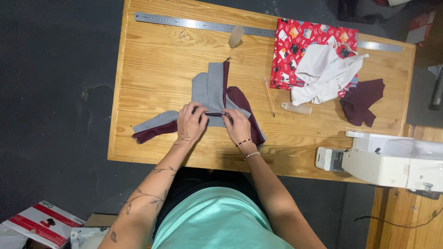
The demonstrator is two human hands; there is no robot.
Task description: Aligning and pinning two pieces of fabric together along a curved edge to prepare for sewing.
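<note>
A grey fabric piece (208, 87) with dark maroon trim (242, 101) lies on the wooden table (152, 60). My left hand (190, 124) presses on the grey fabric and pinches one end of a narrow maroon strip (213, 114). Just to its right, my right hand (237, 127) pinches the other end of the strip. Both hands sit close together near the table's front edge, fingers curled on the cloth.
A long metal ruler (194, 23) lies along the far edge. A pencil (269, 96), red printed fabric (295, 41), white cloth (323, 74) and a maroon scrap (362, 101) lie at right. A white sewing machine (392, 161) stands at the right front.
</note>
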